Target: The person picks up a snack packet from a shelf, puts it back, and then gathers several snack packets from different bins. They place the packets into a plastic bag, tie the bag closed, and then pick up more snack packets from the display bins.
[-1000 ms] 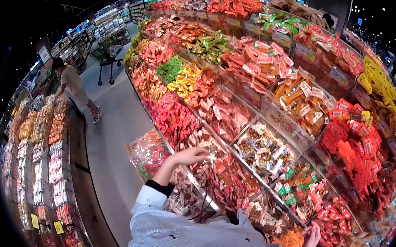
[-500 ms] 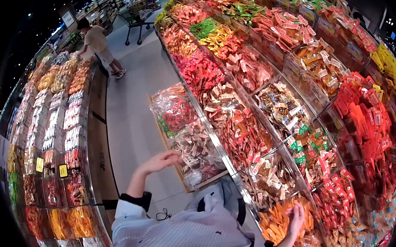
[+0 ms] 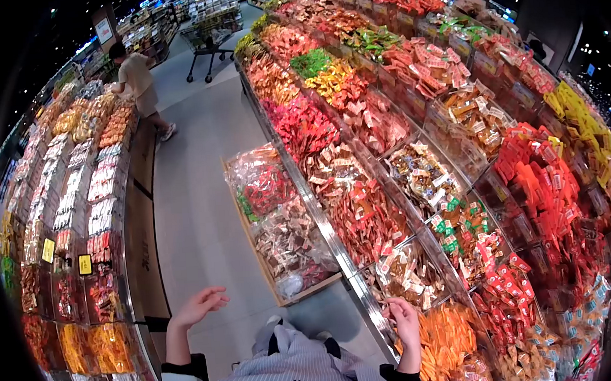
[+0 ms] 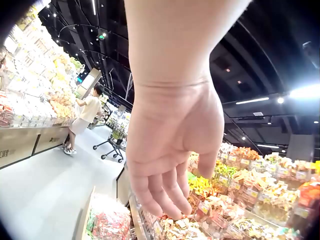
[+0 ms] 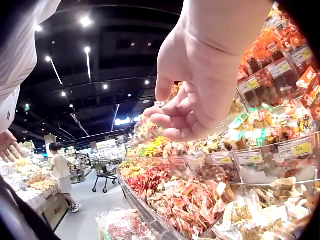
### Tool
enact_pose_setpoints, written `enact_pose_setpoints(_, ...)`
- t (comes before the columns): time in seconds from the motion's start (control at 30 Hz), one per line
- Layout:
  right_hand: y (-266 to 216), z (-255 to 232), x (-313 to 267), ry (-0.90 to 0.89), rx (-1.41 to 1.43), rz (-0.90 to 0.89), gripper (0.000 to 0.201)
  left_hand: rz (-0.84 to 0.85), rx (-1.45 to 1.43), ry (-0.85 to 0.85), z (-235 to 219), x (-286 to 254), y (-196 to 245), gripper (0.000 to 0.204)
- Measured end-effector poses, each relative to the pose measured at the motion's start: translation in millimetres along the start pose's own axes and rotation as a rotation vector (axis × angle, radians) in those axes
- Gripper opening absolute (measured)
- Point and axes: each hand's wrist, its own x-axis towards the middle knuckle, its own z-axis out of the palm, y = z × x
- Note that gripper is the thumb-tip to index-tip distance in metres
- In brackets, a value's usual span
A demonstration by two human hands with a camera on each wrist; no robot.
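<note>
In the head view my left hand (image 3: pixel 202 306) hangs over the aisle floor, left of a low wooden crate (image 3: pixel 304 294) of bagged sweets. Its fingers are loosely bent with nothing in them; the left wrist view shows the empty palm (image 4: pixel 172 125). My right hand (image 3: pixel 404 323) is above the near edge of the candy bins, beside orange-wrapped sweets (image 3: pixel 443 340) and brown-and-white wrapped ones (image 3: pixel 409 275). From the right wrist view, the right hand (image 5: pixel 195 100) has loosely curled fingers and holds nothing that shows.
A second candy display (image 3: pixel 107 197) lines the left side of the aisle (image 3: pixel 192 142). A person in a light shirt (image 3: pixel 136 78) stands at its far end, and a shopping cart (image 3: pixel 203 49) is farther back. Red packets (image 3: pixel 542 181) are heaped at the right.
My left hand has moved from over the bins to the left, out over the aisle. The right hand has shifted left along the near bins. The distant person has turned slightly.
</note>
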Motion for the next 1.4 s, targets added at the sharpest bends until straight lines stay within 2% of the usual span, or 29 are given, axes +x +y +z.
enact_pose_setpoints(0.13,7.7,12.7,4.8,0.035,-0.001,-0.045,0.018,0.029,0.012,-0.030,-21.2,-10.3,-9.3,0.034)
enact_pose_setpoints(0.2,12.1,23.3,8.6,0.031,-0.012,-0.039,0.018,0.002,-0.046,0.058,-40.0,-15.0,-21.7,0.033)
enact_pose_setpoints(0.27,24.1,38.0,15.6,0.025,0.003,-0.012,0.019,-0.015,-0.070,0.070,-60.6,-17.0,-35.2,0.032)
enact_pose_setpoints(0.3,21.3,53.3,16.6,0.046,0.010,0.017,0.018,-0.053,-0.088,0.092,-73.2,-16.6,-42.1,0.032)
enact_pose_setpoints(0.37,27.0,79.8,25.1,-0.021,-0.030,-0.035,0.019,-0.075,-0.066,0.067,-103.4,-12.2,-53.3,0.032)
enact_pose_setpoints(0.5,14.6,162.8,28.4,0.001,-0.027,-0.071,0.020,-0.034,-0.062,-0.043,-168.4,1.1,-65.8,0.031)
enact_pose_setpoints(0.63,36.0,238.5,45.3,0.042,-0.017,-0.045,0.020,-0.021,-0.065,0.021,-245.5,26.6,-75.2,0.030)
enact_pose_setpoints(0.7,42.1,272.8,49.3,-0.046,-0.016,0.012,0.020,-0.006,-0.079,0.031,-279.6,29.3,-85.4,0.029)
enact_pose_setpoints(0.77,38.7,302.0,59.1,-0.060,-0.032,0.037,0.021,0.035,-0.085,0.167,-310.3,32.8,-91.9,0.028)
enact_pose_setpoints(0.83,43.0,326.3,71.5,-0.142,-0.060,0.011,0.021,0.047,-0.149,0.207,-338.7,28.4,-110.0,0.028)
enact_pose_setpoints(0.93,36.7,353.8,89.8,-0.142,-0.079,-0.009,0.021,-0.027,-0.234,0.178,-376.4,15.9,-128.4,0.034)
enact_pose_setpoints(1.0,30.3,364.4,99.4,-0.140,-0.114,-0.035,0.021,-0.060,-0.265,0.152,-394.1,16.0,-139.0,0.040)
enact_pose_setpoints(1.07,24.0,367.7,107.6,-0.110,-0.139,-0.041,0.021,-0.044,-0.305,0.248,-404.3,32.7,-141.9,0.039)
enact_pose_setpoints(1.23,11.5,369.6,143.2,0.011,-0.140,-0.067,0.020,-0.037,-0.318,0.179,-415.5,84.7,-109.9,0.040)
enact_pose_setpoints(1.3,11.8,371.0,165.7,0.044,-0.167,-0.028,0.020,-0.018,-0.195,0.070,-426.0,103.8,-89.7,0.041)
enact_pose_setpoints(1.37,20.0,373.5,193.8,0.047,0.040,0.011,0.020,-0.021,-0.162,0.084,-442.9,120.8,-74.8,0.040)
enact_pose_setpoints(1.4,24.0,375.2,211.5,0.053,0.003,0.023,0.021,-0.020,-0.133,0.100,-451.1,132.0,-64.8,0.040)
